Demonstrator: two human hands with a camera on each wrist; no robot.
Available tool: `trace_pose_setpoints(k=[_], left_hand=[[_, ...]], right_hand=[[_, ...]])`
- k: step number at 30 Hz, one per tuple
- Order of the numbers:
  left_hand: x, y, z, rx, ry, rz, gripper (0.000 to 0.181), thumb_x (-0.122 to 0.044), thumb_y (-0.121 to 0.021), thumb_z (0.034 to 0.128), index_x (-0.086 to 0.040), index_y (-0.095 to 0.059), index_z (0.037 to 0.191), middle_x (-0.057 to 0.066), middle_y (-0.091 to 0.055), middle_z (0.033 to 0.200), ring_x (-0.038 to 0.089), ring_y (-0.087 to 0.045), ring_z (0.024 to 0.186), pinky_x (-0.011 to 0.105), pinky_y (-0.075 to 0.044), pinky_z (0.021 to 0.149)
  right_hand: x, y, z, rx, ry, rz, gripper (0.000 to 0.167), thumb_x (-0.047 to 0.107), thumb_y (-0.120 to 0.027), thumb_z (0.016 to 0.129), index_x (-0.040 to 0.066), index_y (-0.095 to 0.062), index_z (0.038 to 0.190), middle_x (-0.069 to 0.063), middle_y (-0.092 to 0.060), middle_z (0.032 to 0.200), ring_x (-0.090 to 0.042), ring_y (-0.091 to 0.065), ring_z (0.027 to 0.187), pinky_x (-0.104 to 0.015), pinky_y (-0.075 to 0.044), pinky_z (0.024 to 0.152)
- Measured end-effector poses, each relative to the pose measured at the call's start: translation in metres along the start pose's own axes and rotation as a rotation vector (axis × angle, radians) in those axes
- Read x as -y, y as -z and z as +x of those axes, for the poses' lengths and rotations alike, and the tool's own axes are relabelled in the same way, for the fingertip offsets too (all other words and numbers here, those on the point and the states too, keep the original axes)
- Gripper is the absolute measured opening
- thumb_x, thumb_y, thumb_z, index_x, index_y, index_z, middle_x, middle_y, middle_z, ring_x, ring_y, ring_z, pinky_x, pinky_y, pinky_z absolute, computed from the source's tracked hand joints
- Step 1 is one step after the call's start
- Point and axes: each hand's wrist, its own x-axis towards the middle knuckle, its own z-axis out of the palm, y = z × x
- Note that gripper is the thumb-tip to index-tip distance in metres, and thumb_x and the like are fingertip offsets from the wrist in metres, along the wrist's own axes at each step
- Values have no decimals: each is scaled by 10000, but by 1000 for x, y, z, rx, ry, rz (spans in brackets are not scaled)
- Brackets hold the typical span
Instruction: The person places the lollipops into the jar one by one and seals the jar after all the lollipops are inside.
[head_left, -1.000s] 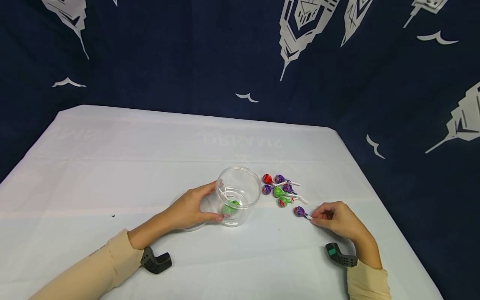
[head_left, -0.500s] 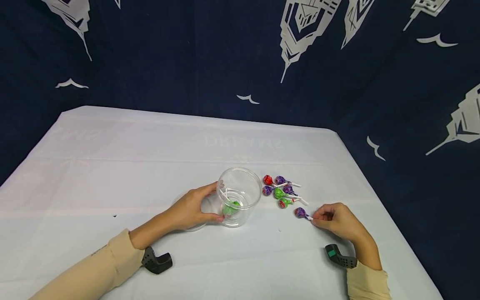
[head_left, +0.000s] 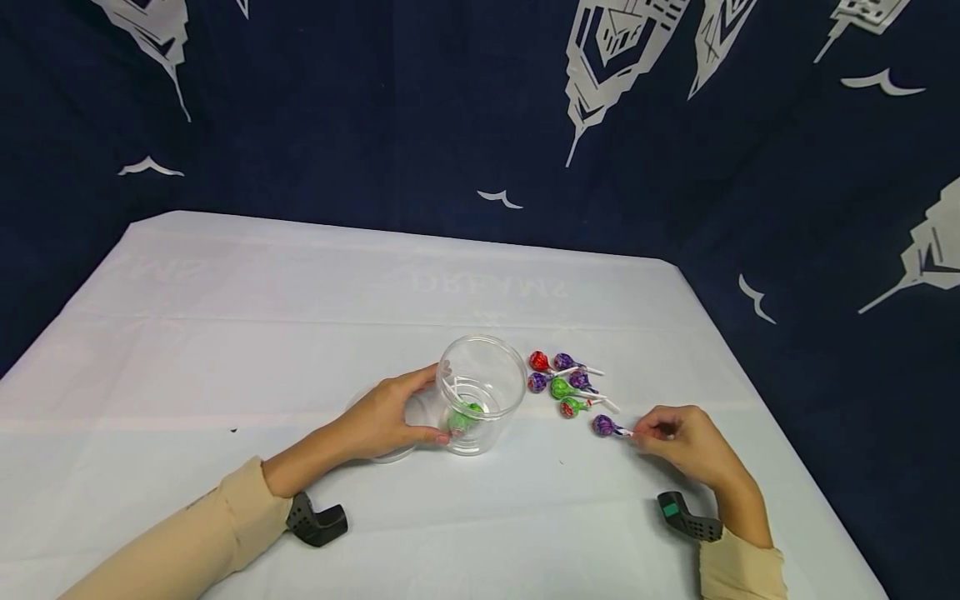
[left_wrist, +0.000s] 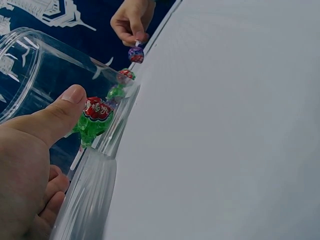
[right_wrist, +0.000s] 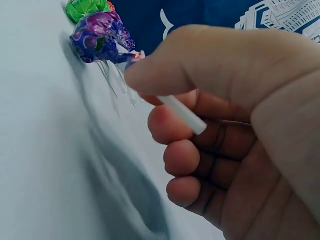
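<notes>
My left hand [head_left: 382,419] grips a clear plastic cup [head_left: 483,375] from its left side, with the thumb in front and the fingers behind. Inside the cup, at the bottom, lies at least one green-wrapped lollipop [left_wrist: 93,120]. My right hand [head_left: 686,442] pinches the white stick [right_wrist: 182,115] of a purple-wrapped lollipop [head_left: 603,426] between thumb and forefinger, close to the table; the other fingers are curled. Several more lollipops [head_left: 560,388] in red, purple and green wrappers lie in a cluster to the right of the cup.
Partly hidden behind my left hand, another clear plastic piece [head_left: 396,455] sits on the white-covered table [head_left: 262,350]. A dark blue patterned cloth [head_left: 337,108] hangs behind the table. A small dark speck [head_left: 233,430] lies left of my left hand.
My right hand has shifted slightly to the right, and the pinched lollipop now lies more level. My left hand keeps its hold on the cup.
</notes>
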Motion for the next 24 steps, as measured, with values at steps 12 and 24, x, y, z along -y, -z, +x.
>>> trace_pose_setpoints(k=[12,24], left_hand=[[1,-1,1,-6,-28,-13,931,-336,-880,743,-36,-411,1489,136,-538,1419,318,-558,1244,503,-411,1061],[2,-1,1,-4,-25,-1,933,-342,-876,743,-46,-407,1493,130,-565,1391,300,-563,1241,506,-416,1054]], right_hand=[[-4,-1,0,-88,58,85,207,-153,-744,740,49,-717,776,67,-608,688,-44,-526,645,-196,-428,535],[12,2,3,-161,234,472,85,-166,-694,824,-85,-673,810,-114,-659,787,-95,-604,747,-161,-519,669]])
